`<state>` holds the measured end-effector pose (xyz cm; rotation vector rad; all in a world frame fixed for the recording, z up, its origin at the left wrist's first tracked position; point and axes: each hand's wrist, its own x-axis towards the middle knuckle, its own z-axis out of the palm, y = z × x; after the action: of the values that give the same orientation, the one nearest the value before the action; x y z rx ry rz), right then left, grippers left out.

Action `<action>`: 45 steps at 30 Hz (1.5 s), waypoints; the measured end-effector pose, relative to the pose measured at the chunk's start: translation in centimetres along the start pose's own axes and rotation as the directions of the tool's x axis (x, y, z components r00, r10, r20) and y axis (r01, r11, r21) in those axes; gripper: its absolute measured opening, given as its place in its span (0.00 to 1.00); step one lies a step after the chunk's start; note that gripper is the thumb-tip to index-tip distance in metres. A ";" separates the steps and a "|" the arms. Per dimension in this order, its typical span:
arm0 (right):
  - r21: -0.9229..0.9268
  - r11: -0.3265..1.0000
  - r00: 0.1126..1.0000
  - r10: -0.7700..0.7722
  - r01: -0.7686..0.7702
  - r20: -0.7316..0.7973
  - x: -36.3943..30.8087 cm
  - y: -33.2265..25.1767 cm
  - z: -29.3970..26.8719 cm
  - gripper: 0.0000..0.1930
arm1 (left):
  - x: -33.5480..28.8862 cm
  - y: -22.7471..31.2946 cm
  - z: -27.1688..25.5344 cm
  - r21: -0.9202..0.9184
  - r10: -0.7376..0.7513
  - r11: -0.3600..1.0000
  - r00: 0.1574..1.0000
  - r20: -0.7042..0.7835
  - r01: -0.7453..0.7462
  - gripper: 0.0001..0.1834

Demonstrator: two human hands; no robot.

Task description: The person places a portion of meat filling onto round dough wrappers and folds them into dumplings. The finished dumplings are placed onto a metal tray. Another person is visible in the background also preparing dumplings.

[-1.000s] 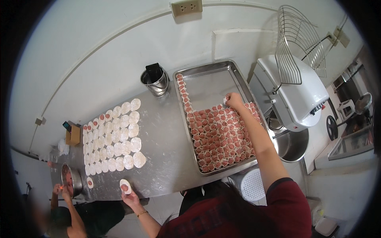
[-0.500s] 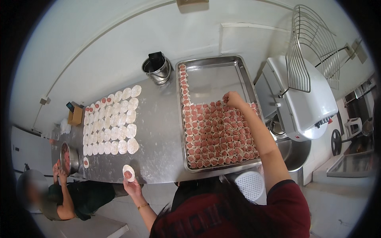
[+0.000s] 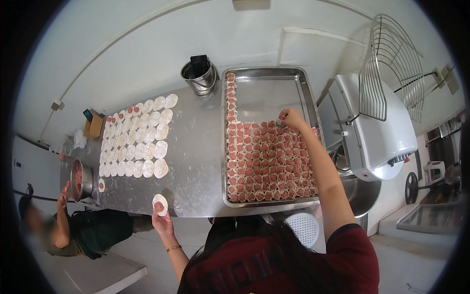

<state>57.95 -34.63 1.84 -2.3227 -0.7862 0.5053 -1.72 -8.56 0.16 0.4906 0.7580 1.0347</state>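
One round wrapper (image 3: 160, 204) with a dab of pink filling lies in the left hand (image 3: 163, 223), fingers cupped beneath it, at the near edge of the steel desk (image 3: 196, 161). Farther out, the right hand (image 3: 292, 119) pinches a filled dumpling (image 3: 282, 116) (fingertips pressed together) in the metal tray (image 3: 267, 81), beyond the finished rows (image 3: 269, 161).

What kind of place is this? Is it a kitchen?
Probably a working food kitchen: a steel table covered with dough rounds, a big metal tray of filled dumplings, and a large mixer machine.
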 end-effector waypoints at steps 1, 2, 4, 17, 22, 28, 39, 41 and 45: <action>-0.037 0.999 0.999 -0.030 0.028 -0.035 0.1 0.0 0.3 0.10 | -0.1 0.0 0.0 0.001 -0.011 1.000 1.000 -0.010 0.011 0.20; -0.081 0.996 0.996 -0.049 0.043 -0.069 0.1 0.0 0.6 0.10 | -0.2 0.0 0.0 -0.003 -0.019 1.000 1.000 -0.012 0.019 0.20; -0.106 0.991 0.994 -0.092 0.085 -0.061 0.1 -0.1 1.1 0.09 | -0.5 -0.1 -0.1 -0.003 -0.033 0.999 0.999 -0.015 0.033 0.20; -0.197 0.962 0.981 -0.176 0.190 0.084 -0.7 -1.9 0.1 0.10 | -0.7 -0.1 -0.5 0.034 -0.030 0.999 0.998 -0.058 0.032 0.21; -0.232 0.915 0.943 -0.312 0.330 0.112 -0.4 -1.2 0.0 0.15 | -0.3 -0.1 -0.4 0.083 -0.041 0.996 0.998 -0.040 0.044 0.21; -0.261 0.912 0.949 -0.304 0.316 0.085 -0.6 -0.8 0.5 0.21 | 0.4 -0.2 -0.1 0.091 -0.100 0.991 0.995 0.024 0.097 0.21; -0.234 0.952 0.980 -0.186 0.197 0.069 -0.7 -1.8 0.7 0.20 | 2.9 1.4 1.0 0.140 -0.239 0.962 0.970 0.030 0.233 0.22; -0.218 0.967 0.990 -0.122 0.135 0.070 -1.0 -1.9 0.7 0.22 | 3.3 1.9 0.6 0.130 -0.242 0.963 0.970 0.038 0.235 0.21; -0.253 0.967 0.998 -0.028 0.041 0.056 -0.9 -2.1 0.4 0.23 | 3.7 2.0 0.1 0.129 -0.306 0.946 0.951 0.044 0.298 0.20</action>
<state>56.19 -33.70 3.10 -2.5331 -0.9639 0.4741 -1.69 -4.32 0.41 0.4906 0.8139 0.6867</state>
